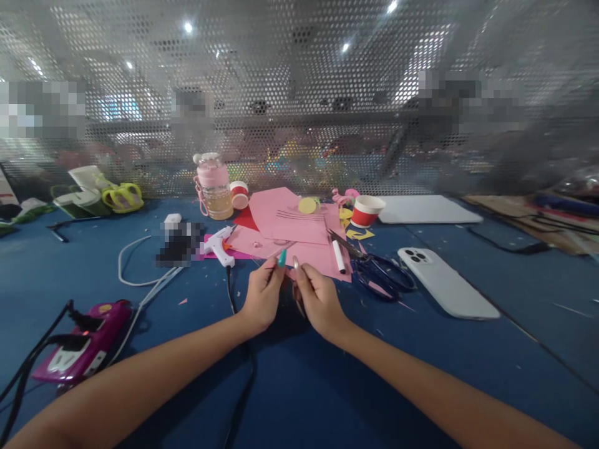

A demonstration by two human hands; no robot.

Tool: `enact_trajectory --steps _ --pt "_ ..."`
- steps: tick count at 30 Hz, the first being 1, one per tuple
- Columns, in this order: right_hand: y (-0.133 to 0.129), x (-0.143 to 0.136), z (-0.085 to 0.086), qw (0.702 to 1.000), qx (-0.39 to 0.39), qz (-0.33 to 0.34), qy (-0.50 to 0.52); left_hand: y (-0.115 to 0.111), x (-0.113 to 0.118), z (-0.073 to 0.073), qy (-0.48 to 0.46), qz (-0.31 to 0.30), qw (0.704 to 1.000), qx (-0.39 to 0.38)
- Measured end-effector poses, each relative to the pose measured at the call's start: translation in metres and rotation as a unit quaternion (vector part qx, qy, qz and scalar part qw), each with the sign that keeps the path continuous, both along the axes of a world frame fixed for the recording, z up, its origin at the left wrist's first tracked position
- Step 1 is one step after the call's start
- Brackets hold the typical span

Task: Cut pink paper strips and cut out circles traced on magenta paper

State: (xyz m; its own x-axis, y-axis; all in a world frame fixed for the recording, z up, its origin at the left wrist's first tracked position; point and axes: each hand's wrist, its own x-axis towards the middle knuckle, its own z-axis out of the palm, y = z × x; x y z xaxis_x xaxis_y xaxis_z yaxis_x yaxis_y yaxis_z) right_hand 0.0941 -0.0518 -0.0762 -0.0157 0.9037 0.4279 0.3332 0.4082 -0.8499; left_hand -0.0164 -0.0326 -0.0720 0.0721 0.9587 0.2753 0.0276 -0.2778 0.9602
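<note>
My left hand (262, 292) and my right hand (321, 300) are close together over the near edge of the pink paper (294, 218). Fingers on both hands are pinched, thumbs pointing up; a small pink bit shows between them, too little to identify. Left of my left hand lies a white glue gun (219, 246). A white marker (338, 256) and dark blue scissors (381, 274) rest to the right of my hands. On the pink paper sits a yellow disc (307, 206).
A pink-lidded bottle (214, 187) and red-white paper cups (367, 211) stand behind. The white phone (447, 284) lies right, before a white flat panel (428, 209). A purple power strip (87, 343) with cables is at left. Perforated metal mesh (290, 75) rises behind the table.
</note>
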Motion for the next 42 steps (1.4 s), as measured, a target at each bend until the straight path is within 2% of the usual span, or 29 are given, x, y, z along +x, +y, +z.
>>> enact_trajectory --steps 3,10,14,20,24,28,33,38,42 --pt "0.000 0.000 -0.001 0.999 -0.020 0.027 0.027 0.001 0.000 0.001 -0.016 0.006 1.000 -0.016" --pt "0.005 0.002 -0.003 0.995 -0.038 0.066 0.065 0.002 0.002 0.006 -0.065 -0.043 0.994 -0.079" --pt "0.004 0.002 -0.002 0.995 -0.039 0.063 0.064 0.002 0.003 0.005 -0.062 -0.030 0.994 -0.085" --pt "0.002 0.003 0.000 0.999 0.003 0.046 0.028 0.000 0.003 0.009 -0.075 -0.032 0.992 -0.095" --pt "0.004 0.004 -0.001 0.998 0.016 0.048 0.023 0.000 0.004 0.012 -0.088 -0.052 0.987 -0.121" --pt "0.005 0.005 -0.002 0.997 0.012 0.061 0.039 0.001 0.004 0.010 -0.106 -0.100 0.978 -0.149" --pt "0.005 0.006 -0.001 0.996 -0.017 0.049 0.066 0.000 0.005 0.007 -0.153 -0.140 0.965 -0.160" --pt "0.008 0.005 -0.002 0.992 -0.053 0.034 0.114 -0.001 0.004 0.005 -0.152 -0.158 0.964 -0.153" --pt "0.012 0.005 -0.003 0.980 -0.098 0.062 0.165 0.000 0.002 0.000 -0.152 -0.175 0.960 -0.157"
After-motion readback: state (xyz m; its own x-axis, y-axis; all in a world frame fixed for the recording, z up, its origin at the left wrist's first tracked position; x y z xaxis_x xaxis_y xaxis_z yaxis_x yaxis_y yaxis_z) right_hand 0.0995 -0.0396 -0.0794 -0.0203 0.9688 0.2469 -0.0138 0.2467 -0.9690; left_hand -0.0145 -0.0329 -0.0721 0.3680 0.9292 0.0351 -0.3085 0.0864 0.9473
